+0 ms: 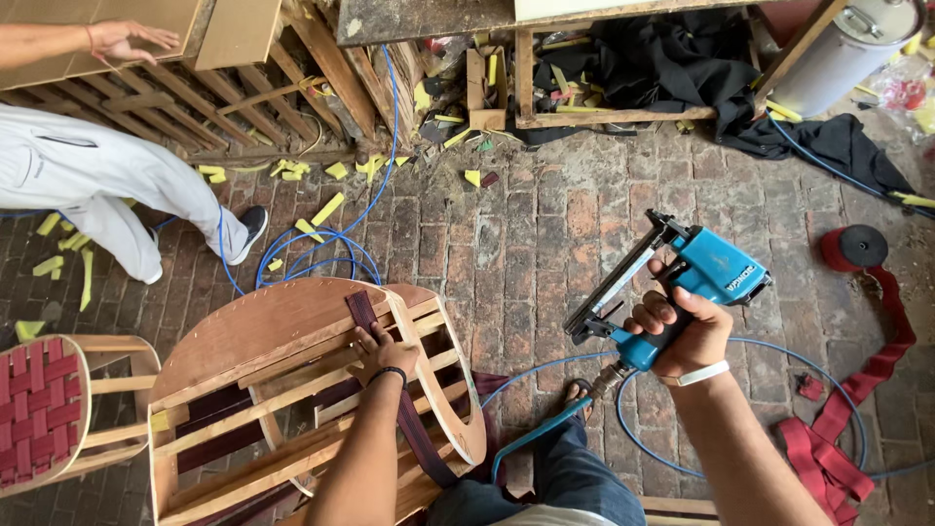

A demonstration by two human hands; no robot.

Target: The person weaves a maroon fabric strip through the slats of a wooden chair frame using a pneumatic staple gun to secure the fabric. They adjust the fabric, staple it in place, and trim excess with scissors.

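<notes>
A dark red strap lies over the curved top rail of a wooden chair frame at near left, and the left hand presses down on it, fingers bent and closed over the strap against the wood. The strap runs on under the wrist and down across the frame's slats toward the person. To the right, held up in the air well apart from the frame, the right hand is wrapped tight around the grip of a blue staple gun (its long metal magazine slants down toward the left). A blue air hose leaves the base of the gun and loops over the brick floor.

At far right a roll of red strap sits on the bricks, its loose end trailing near into a heap. At the left edge stands 1 more frame already woven with red straps. Farther left, another person in white trousers rests a hand on a board. Yellow foam scraps lie scattered on the far bricks.
</notes>
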